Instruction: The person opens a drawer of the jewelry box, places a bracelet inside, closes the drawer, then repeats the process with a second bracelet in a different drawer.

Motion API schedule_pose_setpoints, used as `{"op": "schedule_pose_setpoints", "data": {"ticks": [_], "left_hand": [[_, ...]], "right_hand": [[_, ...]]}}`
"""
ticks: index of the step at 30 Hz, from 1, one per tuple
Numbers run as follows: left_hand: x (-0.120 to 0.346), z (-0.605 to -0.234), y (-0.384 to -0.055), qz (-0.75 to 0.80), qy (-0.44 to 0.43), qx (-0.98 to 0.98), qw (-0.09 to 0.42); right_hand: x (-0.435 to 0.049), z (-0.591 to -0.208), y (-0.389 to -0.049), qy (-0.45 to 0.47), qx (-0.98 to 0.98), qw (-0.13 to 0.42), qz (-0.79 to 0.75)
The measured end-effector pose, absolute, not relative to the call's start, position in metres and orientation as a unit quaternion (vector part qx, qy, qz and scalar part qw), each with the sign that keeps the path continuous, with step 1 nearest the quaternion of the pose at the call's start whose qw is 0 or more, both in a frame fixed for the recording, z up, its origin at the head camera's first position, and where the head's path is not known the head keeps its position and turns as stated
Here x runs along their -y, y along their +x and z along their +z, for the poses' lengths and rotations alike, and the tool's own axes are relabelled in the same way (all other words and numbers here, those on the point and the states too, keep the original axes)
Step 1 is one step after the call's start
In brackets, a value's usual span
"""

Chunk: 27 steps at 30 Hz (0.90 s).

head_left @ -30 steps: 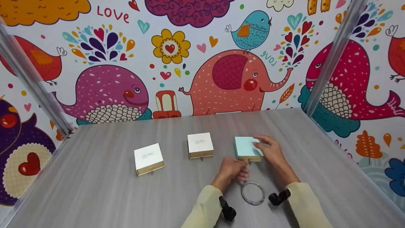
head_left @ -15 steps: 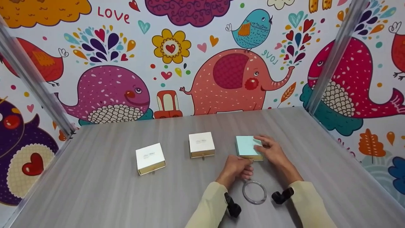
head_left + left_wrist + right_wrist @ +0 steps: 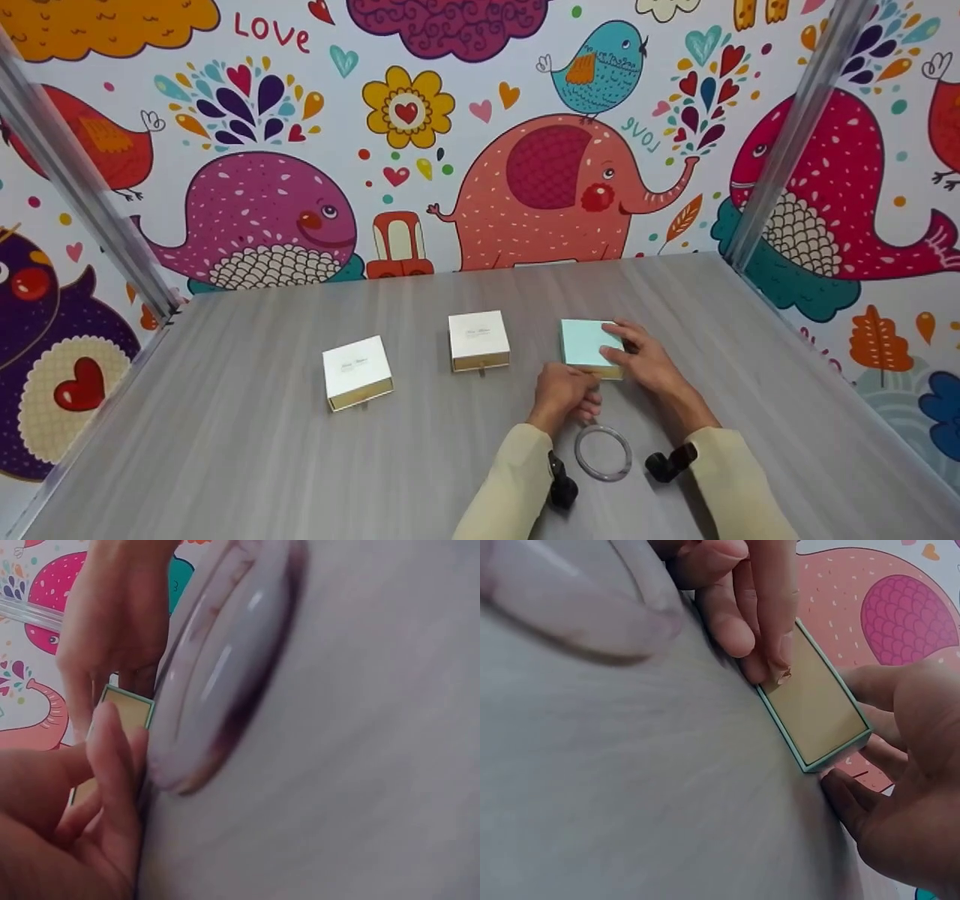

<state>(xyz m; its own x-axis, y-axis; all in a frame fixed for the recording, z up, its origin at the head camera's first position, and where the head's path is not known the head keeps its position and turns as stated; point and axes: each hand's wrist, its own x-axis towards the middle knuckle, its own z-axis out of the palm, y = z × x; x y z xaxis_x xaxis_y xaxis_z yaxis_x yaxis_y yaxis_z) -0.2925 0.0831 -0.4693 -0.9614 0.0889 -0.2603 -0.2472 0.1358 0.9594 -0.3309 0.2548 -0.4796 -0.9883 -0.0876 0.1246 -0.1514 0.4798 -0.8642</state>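
A mint-green drawer box (image 3: pixel 589 341) with a gold front stands on the table at the right. My right hand (image 3: pixel 649 360) grips it along its right side, with fingers over the top edge in the head view. At the gold front (image 3: pixel 817 701), thumb and finger of my left hand (image 3: pixel 562 394) pinch a small pull tab (image 3: pixel 784 676). The drawer looks flush with its sleeve in the right wrist view. Just in front of the hands a greyish, translucent bangle (image 3: pixel 603 453) with purple patches lies flat on the table, touched by neither hand.
Two white drawer boxes with gold fronts stand on the grey wood-grain table (image 3: pixel 247 420): one white box (image 3: pixel 478 337) left of the mint one, another white box (image 3: pixel 358 371) farther left. Behind the table rises a cartoon-printed wall (image 3: pixel 420 45) with metal posts (image 3: pixel 787 135).
My left hand has moved slightly right and forward to the front of the mint box, covering the pull tab. My right hand stays at the box. Bangle and white boxes lie as before.
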Motion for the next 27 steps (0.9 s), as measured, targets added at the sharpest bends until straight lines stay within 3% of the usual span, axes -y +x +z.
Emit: {"op": "schedule_pose_setpoints", "data": {"ticks": [13, 27], "left_hand": [[-0.0835, -0.4679, -0.2911, 0.643, -0.067, -0.750, 0.138], [-0.0882, -0.4724, -0.2852, 0.621, -0.054, -0.778, 0.078]], "right_hand": [[-0.2556, -0.4816, -0.3289, 0.061, 0.857, 0.027, 0.511], [-0.2554, -0.4786, -0.3306, 0.052, 0.859, 0.024, 0.508]]}}
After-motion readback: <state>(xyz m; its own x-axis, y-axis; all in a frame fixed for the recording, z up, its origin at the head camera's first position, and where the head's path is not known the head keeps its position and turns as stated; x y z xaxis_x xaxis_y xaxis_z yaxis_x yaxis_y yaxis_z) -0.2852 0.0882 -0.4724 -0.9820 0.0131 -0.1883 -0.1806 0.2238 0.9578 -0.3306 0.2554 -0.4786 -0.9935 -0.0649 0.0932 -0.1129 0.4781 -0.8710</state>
